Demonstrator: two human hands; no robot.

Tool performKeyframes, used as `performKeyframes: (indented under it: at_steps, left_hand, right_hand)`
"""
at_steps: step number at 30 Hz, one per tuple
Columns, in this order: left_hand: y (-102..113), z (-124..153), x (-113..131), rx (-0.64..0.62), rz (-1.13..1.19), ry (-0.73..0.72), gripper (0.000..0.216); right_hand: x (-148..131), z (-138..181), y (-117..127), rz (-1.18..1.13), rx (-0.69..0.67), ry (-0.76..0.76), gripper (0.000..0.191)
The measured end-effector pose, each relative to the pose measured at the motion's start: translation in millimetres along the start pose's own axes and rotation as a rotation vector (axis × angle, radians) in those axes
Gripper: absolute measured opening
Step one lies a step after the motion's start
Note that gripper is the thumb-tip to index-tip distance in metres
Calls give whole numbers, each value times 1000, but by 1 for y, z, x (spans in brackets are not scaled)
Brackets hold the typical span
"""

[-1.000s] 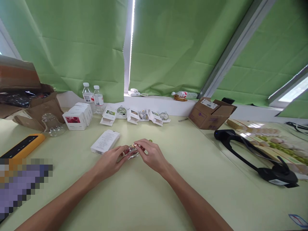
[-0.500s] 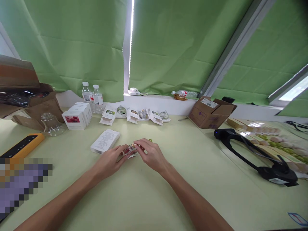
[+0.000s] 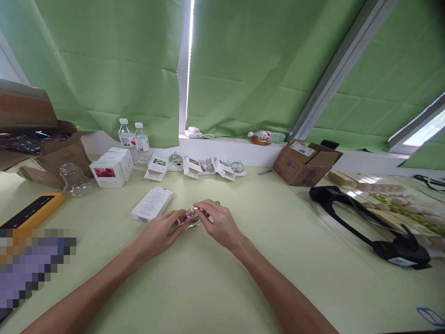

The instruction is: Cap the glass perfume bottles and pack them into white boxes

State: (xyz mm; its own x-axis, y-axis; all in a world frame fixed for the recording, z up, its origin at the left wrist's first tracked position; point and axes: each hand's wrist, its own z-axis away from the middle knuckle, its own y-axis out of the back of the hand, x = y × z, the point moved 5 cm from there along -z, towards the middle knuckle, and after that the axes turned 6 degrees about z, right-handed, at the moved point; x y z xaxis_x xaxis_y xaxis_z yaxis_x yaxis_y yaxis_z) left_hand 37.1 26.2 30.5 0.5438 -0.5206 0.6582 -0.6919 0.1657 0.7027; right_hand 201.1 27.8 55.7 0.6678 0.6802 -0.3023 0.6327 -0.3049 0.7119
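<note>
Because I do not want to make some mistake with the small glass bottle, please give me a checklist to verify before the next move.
1. Left hand holds the small glass bottle: ok.
2. Right hand has its fingertips at the gold-coloured neck: ok.
3. Gold-coloured neck fully visible: not ok, fingers partly cover it.
4. White box clear of the left hand: cannot tell, they are very close in this view.
5. Green round piece identified: cannot tell, mostly hidden behind the right hand.
6. Black headset away from both hands: ok, off to the right.

Barely any change — the right hand (image 3: 219, 223) has shifted very slightly.
</note>
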Motion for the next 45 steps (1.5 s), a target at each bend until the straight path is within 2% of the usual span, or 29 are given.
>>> performKeyframes:
  at_steps: [14, 23, 45]
  left_hand:
    - [1, 1, 1, 9, 7, 3, 29]
    - [1, 1, 1, 29, -9, -7, 29]
    - [0, 1, 1, 18, -21, 6, 29]
  right_hand:
    - [-2, 1, 1, 2, 58, 41, 19]
    - [-3, 2, 0, 93, 58, 101, 24]
    - [0, 4, -3, 189, 14, 103, 30]
